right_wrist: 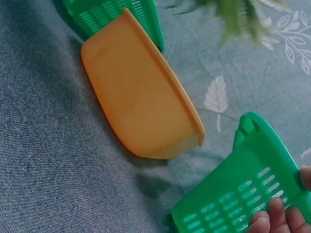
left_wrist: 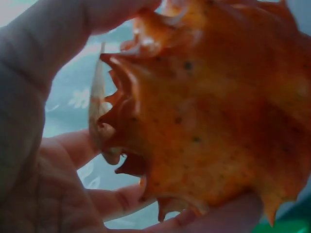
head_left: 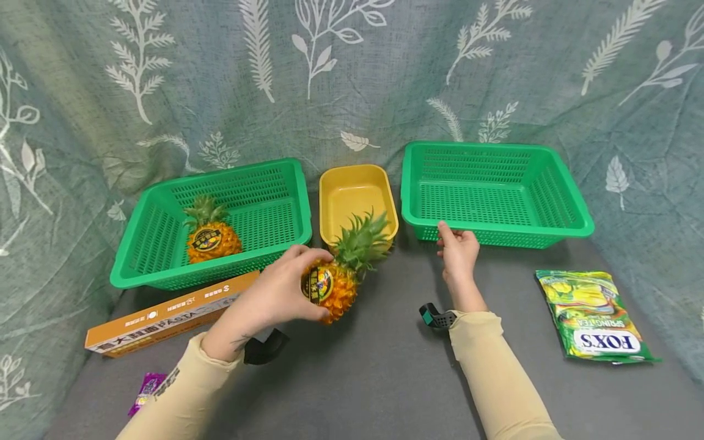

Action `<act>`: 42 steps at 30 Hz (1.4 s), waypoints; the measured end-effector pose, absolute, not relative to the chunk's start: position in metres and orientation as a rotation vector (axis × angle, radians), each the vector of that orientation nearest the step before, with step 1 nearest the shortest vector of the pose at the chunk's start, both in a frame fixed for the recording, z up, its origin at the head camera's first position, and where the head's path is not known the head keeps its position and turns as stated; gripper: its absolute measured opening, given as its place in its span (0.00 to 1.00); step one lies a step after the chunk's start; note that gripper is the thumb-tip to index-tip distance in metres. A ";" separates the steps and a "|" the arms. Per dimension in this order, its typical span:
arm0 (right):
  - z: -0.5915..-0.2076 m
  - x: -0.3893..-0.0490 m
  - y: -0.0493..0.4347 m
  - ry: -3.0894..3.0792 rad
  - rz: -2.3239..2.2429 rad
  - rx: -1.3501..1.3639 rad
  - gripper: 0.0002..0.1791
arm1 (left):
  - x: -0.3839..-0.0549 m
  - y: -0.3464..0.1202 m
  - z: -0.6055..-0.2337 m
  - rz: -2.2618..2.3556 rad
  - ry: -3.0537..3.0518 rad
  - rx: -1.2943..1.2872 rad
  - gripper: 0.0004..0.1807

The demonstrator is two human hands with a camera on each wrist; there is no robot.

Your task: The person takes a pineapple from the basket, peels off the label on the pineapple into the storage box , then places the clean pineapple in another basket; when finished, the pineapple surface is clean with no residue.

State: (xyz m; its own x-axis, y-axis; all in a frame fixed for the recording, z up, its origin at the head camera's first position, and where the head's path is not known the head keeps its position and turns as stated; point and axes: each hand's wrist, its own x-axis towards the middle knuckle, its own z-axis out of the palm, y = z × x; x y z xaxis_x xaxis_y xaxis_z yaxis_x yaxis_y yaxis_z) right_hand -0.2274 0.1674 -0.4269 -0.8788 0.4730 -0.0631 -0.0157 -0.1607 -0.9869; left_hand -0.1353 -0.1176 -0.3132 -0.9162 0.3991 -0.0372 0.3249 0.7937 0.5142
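My left hand (head_left: pixel 280 287) grips a small orange pineapple (head_left: pixel 337 296) with a black round label and a green leafy crown, held in front of the yellow bin (head_left: pixel 329 208). In the left wrist view its spiky orange skin (left_wrist: pixel 209 111) fills the frame, with thumb and fingers around it. At the front rim of the right green basket (head_left: pixel 495 235), my right hand (head_left: pixel 459 256) holds the edge, fingers bent against the slotted outer wall in the right wrist view. Another pineapple (head_left: pixel 214 241) lies in the left green basket (head_left: pixel 165 280).
A long orange pasta box (head_left: pixel 173 315) lies before the left basket. Near my left forearm is a small purple packet (head_left: pixel 147 391). A green and yellow FOX'S bag (head_left: pixel 596 318) lies at the right. A leaf-patterned curtain (head_left: pixel 352 79) hangs behind the baskets.
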 end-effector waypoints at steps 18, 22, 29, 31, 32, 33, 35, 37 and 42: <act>-0.423 -0.227 0.169 -1.821 2.127 -0.538 0.12 | -0.132 -0.107 -0.357 0.542 2.733 0.781 0.41; -0.421 -0.225 0.168 -1.858 2.180 -0.502 0.11 | -0.138 -0.109 -0.355 0.512 2.690 0.854 0.43; -0.414 -0.222 0.166 -2.133 2.246 -0.373 0.12 | -0.141 -0.115 -0.357 0.532 2.646 0.888 0.49; -0.412 -0.221 0.167 -2.271 2.214 -0.301 0.11 | -0.142 -0.117 -0.358 0.553 2.643 0.889 0.50; -0.410 -0.220 0.167 -2.345 2.187 -0.250 0.11 | -0.142 -0.117 -0.358 0.563 2.644 0.891 0.50; -0.408 -0.219 0.167 -2.421 2.151 -0.194 0.11 | -0.142 -0.118 -0.359 0.575 2.642 0.893 0.51; -0.403 -0.217 0.166 -2.548 2.081 -0.056 0.12 | -0.143 -0.119 -0.360 0.593 2.638 0.895 0.51; -0.398 -0.213 0.165 -2.662 1.988 0.107 0.14 | -0.144 -0.120 -0.361 0.606 2.635 0.893 0.51; -0.389 -0.203 0.159 -2.916 1.716 0.534 0.28 | -0.144 -0.120 -0.362 0.606 2.622 0.877 0.51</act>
State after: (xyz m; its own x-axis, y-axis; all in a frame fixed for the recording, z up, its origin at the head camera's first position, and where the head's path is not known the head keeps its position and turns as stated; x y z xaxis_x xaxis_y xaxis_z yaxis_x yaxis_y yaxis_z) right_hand -0.2029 0.1591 -0.3887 -0.9123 -0.4006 -0.0851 -0.1200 0.4603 -0.8796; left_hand -0.1443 -0.1199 -0.3619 -0.7646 0.6259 -0.1537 0.4949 0.7229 0.4822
